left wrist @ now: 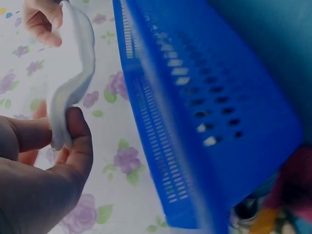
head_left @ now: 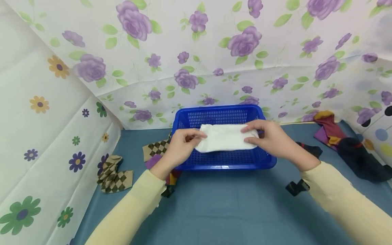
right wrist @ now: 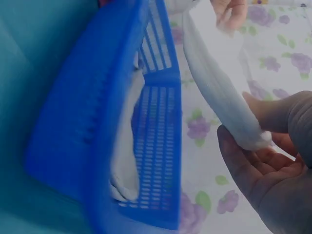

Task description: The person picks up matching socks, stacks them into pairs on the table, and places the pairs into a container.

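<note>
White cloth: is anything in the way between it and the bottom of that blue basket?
Nothing visible stands between the white cloth, held by the left hand and right hand, and the blue basket beneath; inside that lies another pale cloth.

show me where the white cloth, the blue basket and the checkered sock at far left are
white cloth (head_left: 225,137): head view, middle of its upper face
blue basket (head_left: 225,167): head view, near rim
checkered sock (head_left: 115,179): head view, patterned fabric near its middle
</note>
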{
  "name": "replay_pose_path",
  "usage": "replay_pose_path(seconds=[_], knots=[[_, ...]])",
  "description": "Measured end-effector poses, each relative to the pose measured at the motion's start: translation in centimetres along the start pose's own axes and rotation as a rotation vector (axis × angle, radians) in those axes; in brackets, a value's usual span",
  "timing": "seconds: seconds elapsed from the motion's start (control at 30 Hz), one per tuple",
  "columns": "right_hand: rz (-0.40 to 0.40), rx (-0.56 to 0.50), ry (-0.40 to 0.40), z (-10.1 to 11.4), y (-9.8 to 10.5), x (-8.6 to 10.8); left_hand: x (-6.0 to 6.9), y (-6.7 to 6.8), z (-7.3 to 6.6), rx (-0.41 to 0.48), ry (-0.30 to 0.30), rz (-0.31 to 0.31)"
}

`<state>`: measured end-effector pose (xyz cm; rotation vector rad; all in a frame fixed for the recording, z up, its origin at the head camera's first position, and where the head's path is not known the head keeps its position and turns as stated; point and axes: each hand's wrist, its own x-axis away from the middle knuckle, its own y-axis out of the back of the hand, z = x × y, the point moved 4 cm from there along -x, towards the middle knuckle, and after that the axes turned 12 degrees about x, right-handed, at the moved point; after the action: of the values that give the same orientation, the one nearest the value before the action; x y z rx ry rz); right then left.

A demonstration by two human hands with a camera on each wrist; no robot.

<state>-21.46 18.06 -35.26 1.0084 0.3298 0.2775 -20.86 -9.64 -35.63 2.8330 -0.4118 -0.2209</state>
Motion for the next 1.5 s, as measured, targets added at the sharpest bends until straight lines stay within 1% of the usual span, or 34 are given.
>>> replay_pose_path(seconds=[0.1,0.17,0.23,0.3,0.4,0.53,0.67,0.77,0.93,1.03,1.17,1.3,1.4,1.5], knots=[[0.010,0.053,0.019,0.2,0.5,-2.0,-1.9,0.4,-0.3,-0.081,0.002,-0.017],[0.032,0.083,0.020,0.1,0.6,-3.2,-3.1,0.5,-0.3,-0.128,0.012,-0.018],[0.059,0.105,0.014,-0.2,0.6,-4.3,-4.2,0.6,-0.1,-0.185,0.032,-0.007],[0.096,0.115,-0.006,-0.5,0.4,-5.3,-5.1,0.6,0.2,-0.235,0.070,0.008],[0.148,0.131,-0.038,-1.1,0.1,-6.5,-6.2,0.5,0.6,-0.290,0.141,0.038],[0.197,0.159,-0.059,-1.7,-0.4,-7.7,-7.6,0.1,1.1,-0.333,0.228,0.067],[0.240,0.201,-0.054,-2.1,-1.2,-8.7,-8.7,-0.4,1.7,-0.400,0.278,0.094],[0.264,0.253,-0.061,-2.3,-2.0,-9.5,-9.6,-0.8,2.3,-0.445,0.295,0.116],[0.281,0.338,-0.068,-2.4,-3.0,-10.7,-10.6,-1.4,2.8,-0.488,0.326,0.139],[0.316,0.368,-0.077,-2.6,-3.7,-11.0,-10.9,-1.6,3.0,-0.505,0.353,0.164],[0.365,0.388,-0.089,-2.8,-4.6,-11.1,-11.1,-1.7,3.2,-0.529,0.396,0.210],[0.394,0.398,-0.089,-2.8,-5.3,-11.3,-11.2,-1.7,4.0,-0.577,0.429,0.246],[0.416,0.415,-0.076,-2.9,-5.9,-11.3,-11.4,-1.7,4.6,-0.612,0.439,0.255],[0.431,0.444,-0.047,-3.0,-6.5,-11.3,-11.4,-1.8,5.3,-0.637,0.446,0.258]])
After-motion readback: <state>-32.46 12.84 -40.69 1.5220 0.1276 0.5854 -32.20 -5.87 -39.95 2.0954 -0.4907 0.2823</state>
